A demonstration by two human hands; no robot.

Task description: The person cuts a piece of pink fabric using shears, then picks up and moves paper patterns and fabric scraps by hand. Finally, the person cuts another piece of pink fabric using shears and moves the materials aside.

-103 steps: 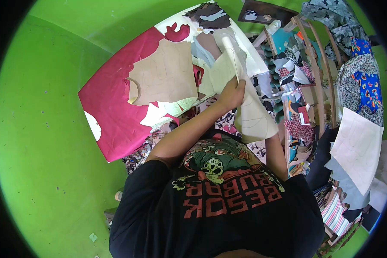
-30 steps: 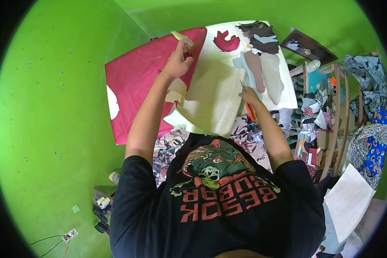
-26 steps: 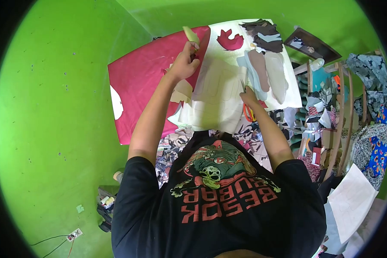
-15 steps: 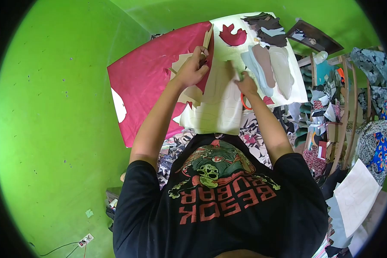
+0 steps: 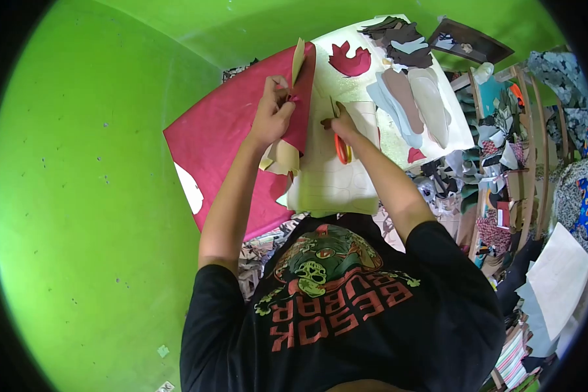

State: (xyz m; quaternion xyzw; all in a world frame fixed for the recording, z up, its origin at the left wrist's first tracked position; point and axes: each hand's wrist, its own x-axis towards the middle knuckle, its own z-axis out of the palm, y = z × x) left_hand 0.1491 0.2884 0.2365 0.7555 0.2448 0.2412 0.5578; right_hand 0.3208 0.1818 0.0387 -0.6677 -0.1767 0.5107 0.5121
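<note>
My left hand [image 5: 272, 111] is closed on the folded edge of a large red sheet [image 5: 222, 130], with its fingers bent at a tan strip [image 5: 298, 62] and a small red scrap. To its right, my right hand [image 5: 340, 123] is closed round orange-handled scissors [image 5: 342, 150], whose dark blades point up, away from me. The scissors are over a cream sheet [image 5: 336, 186] with drawn outlines. A tan piece [image 5: 282, 157] lies below my left hand on the red sheet.
A cut red piece [image 5: 350, 60], dark pieces [image 5: 408, 39] and long grey, brown and cream pieces [image 5: 428, 104] lie on the white board. At the right stands a wooden rack [image 5: 526, 163] full of scraps. Green walls are at the left and behind.
My left hand has moved left, and the red fold now lies further over. My right hand has shifted left with the scissors, which show more clearly. The whole view has shifted slightly.
</note>
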